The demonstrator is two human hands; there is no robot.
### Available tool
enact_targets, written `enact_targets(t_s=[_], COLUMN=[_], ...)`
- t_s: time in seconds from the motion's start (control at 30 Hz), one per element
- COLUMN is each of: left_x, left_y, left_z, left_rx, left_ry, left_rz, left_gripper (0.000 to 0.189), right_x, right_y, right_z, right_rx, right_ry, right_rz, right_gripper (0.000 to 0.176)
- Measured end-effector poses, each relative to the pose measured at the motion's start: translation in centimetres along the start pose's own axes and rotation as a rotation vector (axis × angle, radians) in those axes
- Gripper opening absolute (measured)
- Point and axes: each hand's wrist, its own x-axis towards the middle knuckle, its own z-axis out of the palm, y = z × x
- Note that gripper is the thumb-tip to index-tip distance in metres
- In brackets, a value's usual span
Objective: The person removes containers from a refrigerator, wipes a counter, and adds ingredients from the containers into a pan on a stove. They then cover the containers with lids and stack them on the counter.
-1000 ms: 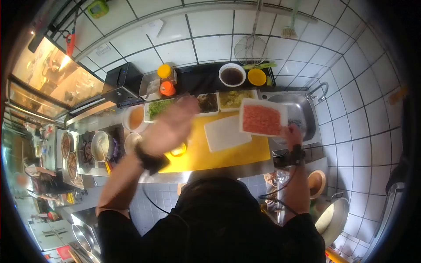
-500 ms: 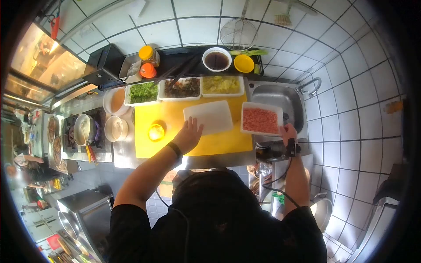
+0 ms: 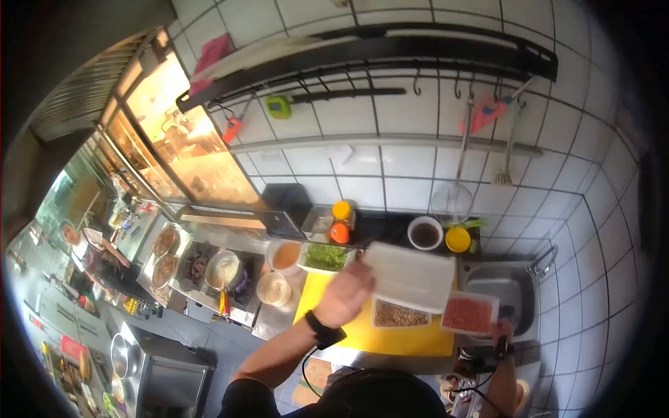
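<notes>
A white lid point(image 3: 410, 277) is raised and tilted above the yellow board point(image 3: 411, 343), with my left hand point(image 3: 345, 294) closed on its left edge. Partly under the lid is a white container of brown chopped food point(image 3: 400, 315). My right hand point(image 3: 502, 330) is at the lower right corner of a white container of pink minced meat point(image 3: 468, 313), its fingers pinched at the rim. Behind my left hand stands a container of chopped greens point(image 3: 326, 257). The lid hides most of what lies behind it.
A sink point(image 3: 500, 289) lies at the right. Along the back are a bowl of dark liquid point(image 3: 425, 233), a yellow bowl point(image 3: 457, 240) and lidded jars point(image 3: 340, 233). At the left, a pan point(image 3: 223, 270) sits on the stove. Farther left, a person point(image 3: 104, 258) stands.
The view has tilted up and turned left. The white lid has come up off the board in my left hand, uncovering the brown food. My right hand stays at the meat container.
</notes>
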Motion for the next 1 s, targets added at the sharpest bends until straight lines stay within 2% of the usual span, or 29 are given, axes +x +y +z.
enact_targets(t_s=[0.03,0.07,0.1,0.17,0.23,0.3,0.37,0.43,0.47,0.5,0.53,0.57,0.6,0.63,0.67,0.7,0.73,0.77,0.8,0.83,0.87,0.93,0.97,1.0], left_x=[1.7,3.0,2.7,7.9,11.1,13.9,16.1,17.5,18.8,20.0,20.8,21.0,20.7,20.3,20.1,17.9,15.7,12.9,10.2,7.1,5.4,-2.8,-6.5,-10.8], left_y=[-1.2,-2.2,-4.9,-6.7,-10.6,-14.0,-18.4,-24.1,-26.0,-27.2,-27.6,-30.7,-29.5,-28.2,-26.9,-23.3,-19.6,-16.7,-13.7,-10.1,-7.5,-5.2,-3.6,-2.2], left_z=[-3.5,-7.1,-8.8,-16.5,-21.0,-24.0,-25.0,-25.6,-25.1,-24.4,-23.8,-24.4,-23.1,-21.8,-20.5,-18.7,-17.0,-14.1,-11.3,-6.5,-3.2,4.9,8.9,12.7], left_rx=[0.018,0.208,0.274,0.479,0.522,0.573,0.393,0.435,0.474,0.512,0.516,0.812,0.751,0.69,0.631,0.401,0.17,-0.049,-0.24,-0.2,-0.14,-0.292,-0.289,-0.249], left_ry=[0.124,0.144,0.342,0.628,0.807,0.82,0.837,0.684,0.655,0.623,0.596,0.566,0.64,0.711,0.777,0.65,0.536,0.371,0.225,0.074,-0.006,-0.355,-0.461,-0.463], left_rz=[-0.038,-0.205,-0.274,-0.206,-0.265,-0.275,-0.276,-0.235,-0.257,-0.281,-0.391,-0.301,-0.243,-0.18,-0.112,-0.101,-0.117,-0.232,-0.376,-0.454,-0.247,-0.484,-0.686,-0.642], left_gripper=[0.032,0.032,0.031,0.033,0.03,0.028,0.025,0.028,0.033,0.038,0.049,0.051,0.051,0.05,0.05,0.048,0.047,0.044,0.042,0.034,0.03,0.026,0.031,0.035], right_x=[0.0,-0.1,-0.7,-1.6,-2.3,-3.1,-3.9,-5.2,-5.9,-6.4,-6.9,-6.5,-7.1,-7.3,-8.2,-8.9,-9.0,-8.7,-8.7,-8.5,-8.4,-7.8,-7.4,-6.9], right_y=[0.4,-0.1,-0.4,-0.9,-0.5,-0.4,-0.2,-0.6,-1.4,-2.5,-3.1,-2.2,-0.4,-1.8,-2.8,-3.2,2.3,-2.0,-0.6,-0.5,-2.9,-3.3,-3.5,-3.4], right_z=[0.2,-0.2,-0.7,-0.8,-0.6,-0.5,-0.5,-0.6,-0.9,-1.5,-2.1,-1.4,-0.4,-1.1,-1.8,-1.4,0.6,-0.8,0.0,-0.3,-1.4,-1.4,-1.3,-0.8], right_rx=[0.003,0.012,0.056,0.101,0.206,0.153,0.098,0.178,0.179,0.171,0.156,0.209,0.241,0.079,0.078,0.351,0.261,0.101,0.107,0.082,0.048,0.026,0.017,0.055], right_ry=[0.006,0.009,0.025,0.043,0.079,0.144,0.202,0.144,0.144,0.1,0.053,0.074,0.085,0.024,0.007,0.057,0.107,0.04,0.075,0.003,-0.011,-0.027,-0.045,-0.032], right_rz=[0.01,-0.007,0.01,0.024,0.141,0.049,-0.029,0.114,0.119,0.17,0.223,0.205,0.208,0.248,0.223,0.195,0.154,0.266,0.287,0.303,0.28,0.294,0.299,0.31], right_gripper=[0.027,0.027,0.027,0.027,0.028,0.029,0.029,0.03,0.03,0.03,0.03,0.031,0.031,0.033,0.033,0.035,0.022,0.034,0.035,0.034,0.034,0.035,0.035,0.036])
